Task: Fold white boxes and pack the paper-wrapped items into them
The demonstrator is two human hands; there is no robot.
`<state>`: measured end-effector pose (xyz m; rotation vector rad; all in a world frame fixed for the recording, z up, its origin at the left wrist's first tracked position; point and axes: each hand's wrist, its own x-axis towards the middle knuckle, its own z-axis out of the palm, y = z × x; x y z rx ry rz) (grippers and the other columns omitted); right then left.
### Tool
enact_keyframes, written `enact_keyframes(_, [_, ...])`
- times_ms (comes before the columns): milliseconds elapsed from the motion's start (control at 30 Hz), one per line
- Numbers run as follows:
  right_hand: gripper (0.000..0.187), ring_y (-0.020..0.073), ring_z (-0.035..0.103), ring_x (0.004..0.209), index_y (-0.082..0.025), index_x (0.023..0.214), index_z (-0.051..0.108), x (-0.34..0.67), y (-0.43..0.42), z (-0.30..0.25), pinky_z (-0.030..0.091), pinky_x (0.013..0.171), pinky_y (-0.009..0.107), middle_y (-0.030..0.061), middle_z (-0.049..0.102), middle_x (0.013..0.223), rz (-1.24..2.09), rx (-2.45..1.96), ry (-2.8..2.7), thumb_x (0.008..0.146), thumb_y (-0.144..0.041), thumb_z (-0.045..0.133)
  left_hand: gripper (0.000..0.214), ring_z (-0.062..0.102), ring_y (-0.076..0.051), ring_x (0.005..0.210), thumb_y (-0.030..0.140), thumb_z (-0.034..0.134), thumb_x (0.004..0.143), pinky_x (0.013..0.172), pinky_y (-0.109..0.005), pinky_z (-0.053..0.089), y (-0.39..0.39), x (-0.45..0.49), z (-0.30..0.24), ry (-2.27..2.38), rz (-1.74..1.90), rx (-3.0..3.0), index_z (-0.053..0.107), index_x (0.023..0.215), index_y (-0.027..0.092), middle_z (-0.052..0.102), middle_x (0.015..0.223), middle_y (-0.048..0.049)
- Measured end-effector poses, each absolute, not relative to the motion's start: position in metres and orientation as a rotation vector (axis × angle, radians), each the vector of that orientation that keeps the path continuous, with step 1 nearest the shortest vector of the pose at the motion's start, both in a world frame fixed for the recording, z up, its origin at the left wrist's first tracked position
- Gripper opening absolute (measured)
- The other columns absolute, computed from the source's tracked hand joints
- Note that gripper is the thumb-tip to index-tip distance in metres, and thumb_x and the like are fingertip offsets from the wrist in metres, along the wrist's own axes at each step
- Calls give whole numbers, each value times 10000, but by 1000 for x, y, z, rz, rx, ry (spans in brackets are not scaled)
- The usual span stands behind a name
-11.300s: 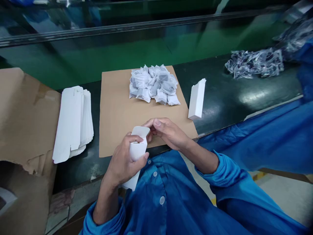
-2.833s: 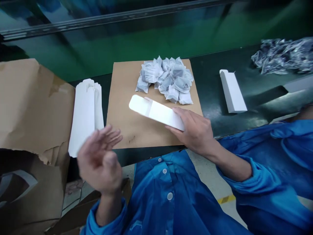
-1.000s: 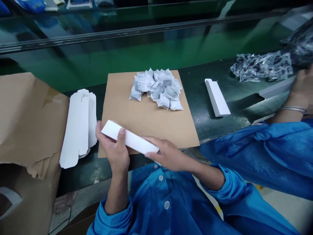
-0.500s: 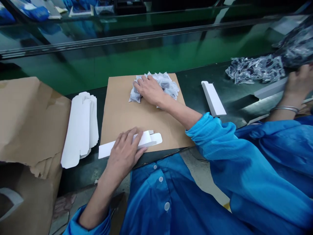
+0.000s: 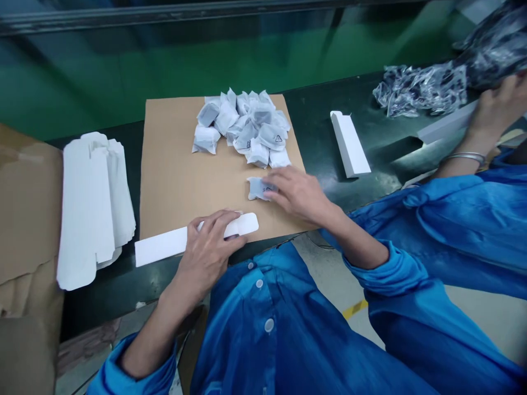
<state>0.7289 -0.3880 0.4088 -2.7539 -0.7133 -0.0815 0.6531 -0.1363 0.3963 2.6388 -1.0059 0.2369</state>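
Note:
My left hand (image 5: 209,244) is closed around a long white carton (image 5: 162,247) at the front edge of the cardboard sheet (image 5: 173,181). The carton's end flap sticks out to the right, past my fingers. My right hand (image 5: 294,192) grips the right end of a small white wrapped packet (image 5: 257,188), which has dark print on it, just above the sheet's front part. The packet's left end faces the carton's flap, apart from it. Behind lies a pile of similar packets (image 5: 247,123) on the sheet.
Flat white carton blanks (image 5: 88,203) are stacked at the left, beside a big brown cardboard box (image 5: 28,219). To the right lie a closed white carton (image 5: 349,145) and clear plastic bags (image 5: 422,90). A co-worker's hand (image 5: 496,112) is at far right.
My right hand has come back from the pile towards me, bringing one packet near the carton. My left hand stays on the carton. The view has tilted down.

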Motion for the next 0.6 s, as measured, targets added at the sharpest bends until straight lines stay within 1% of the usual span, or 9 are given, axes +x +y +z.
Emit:
enact_keyframes(100, [344, 277, 592, 1126, -140, 1240, 593, 721, -383, 402, 491, 938, 422, 147, 648, 1214, -99, -2649, -792, 919, -263, 619, 258, 557, -292, 1200, 86, 532, 892, 892, -461, 378, -137, 653, 395, -999, 359, 2629, 705, 882, 277, 605, 1314, -85])
enact_keyframes(200, [274, 238, 629, 1029, -145, 1131, 618, 711, -385, 414, 515, 893, 386, 118, 674, 1120, -181, -2429, -661, 865, -195, 658, 244, 552, -283, 1210, 103, 545, 906, 881, -437, 365, -135, 653, 393, -1001, 424, 2609, 707, 908, 285, 602, 1318, -75])
enact_keyframes(300, [263, 188, 649, 962, -168, 1099, 621, 698, -388, 428, 534, 839, 324, 74, 689, 1083, 73, -2181, -749, 850, -216, 686, 247, 544, -271, 1220, 116, 562, 912, 891, -430, 365, -133, 654, 390, -1017, 468, 2576, 698, 984, 309, 610, 1314, -65])
enact_keyframes(367, [243, 184, 654, 981, -175, 1105, 622, 692, -386, 428, 534, 864, 327, 62, 701, 1072, 240, -2147, -838, 868, -197, 670, 249, 538, -266, 1226, 114, 569, 910, 903, -432, 373, -131, 655, 389, -1051, 457, 2555, 693, 999, 311, 617, 1311, -62])
enact_keyframes(433, [224, 197, 640, 1049, -168, 1128, 614, 689, -377, 417, 521, 933, 365, 78, 699, 1120, 207, -2193, -891, 904, -172, 622, 254, 534, -261, 1228, 99, 566, 906, 918, -431, 381, -129, 655, 388, -1084, 424, 2541, 696, 979, 305, 624, 1303, -57])
enact_keyframes(500, [227, 218, 612, 1120, -147, 1169, 598, 686, -365, 402, 508, 983, 402, 116, 672, 1207, 54, -2256, -961, 949, -181, 556, 248, 541, -259, 1209, 99, 570, 902, 924, -429, 388, -127, 656, 387, -1088, 426, 2529, 701, 962, 301, 636, 1279, -57])
enact_keyframes(533, [233, 231, 603, 1140, -131, 1182, 594, 683, -358, 395, 510, 987, 416, 142, 654, 1242, -30, -2301, -998, 971, -185, 511, 238, 546, -259, 1194, 106, 577, 901, 926, -428, 392, -126, 655, 386, -1077, 436, 2525, 704, 961, 298, 639, 1271, -60])
enact_keyframes(600, [270, 253, 611, 1130, -101, 1195, 595, 676, -347, 385, 537, 941, 427, 193, 632, 1268, -175, -2422, -1022, 999, -175, 423, 226, 552, -258, 1166, 121, 590, 899, 928, -427, 399, -124, 654, 385, -1045, 472, 2520, 706, 980, 296, 637, 1267, -65])
